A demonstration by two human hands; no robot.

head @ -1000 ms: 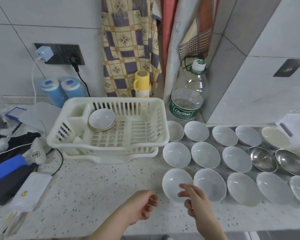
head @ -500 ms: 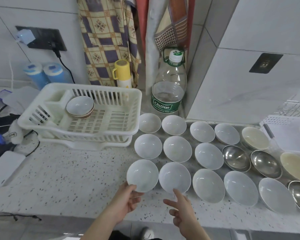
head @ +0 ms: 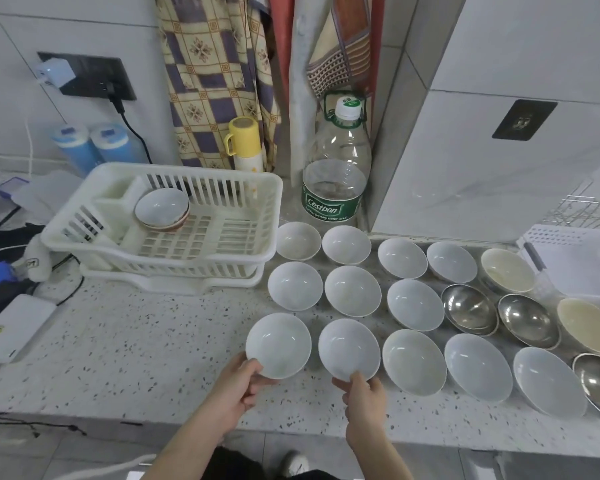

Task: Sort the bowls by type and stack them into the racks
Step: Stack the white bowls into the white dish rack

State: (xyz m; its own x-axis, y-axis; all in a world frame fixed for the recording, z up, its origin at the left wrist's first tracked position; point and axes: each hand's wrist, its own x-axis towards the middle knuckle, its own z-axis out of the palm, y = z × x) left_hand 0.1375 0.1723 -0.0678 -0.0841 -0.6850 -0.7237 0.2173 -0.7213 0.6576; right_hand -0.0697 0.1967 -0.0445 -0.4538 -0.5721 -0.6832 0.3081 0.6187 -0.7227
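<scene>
Left hand (head: 238, 384) pinching the near rim of the front-left white bowl (head: 278, 345) — right hand (head: 364, 393) gripping the neighbouring white bowl (head: 348, 349) likewise. Both bowls on the speckled counter (head: 136, 351), near the white rack (head: 174, 230).

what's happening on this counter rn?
A person is sorting bowls on the speckled counter. The left hand grips the near rim of the front-left white bowl; the right hand pinches the rim of the white bowl beside it. The white rack holds one small stack of bowls. White, steel and cream bowls remain on the counter.
</scene>
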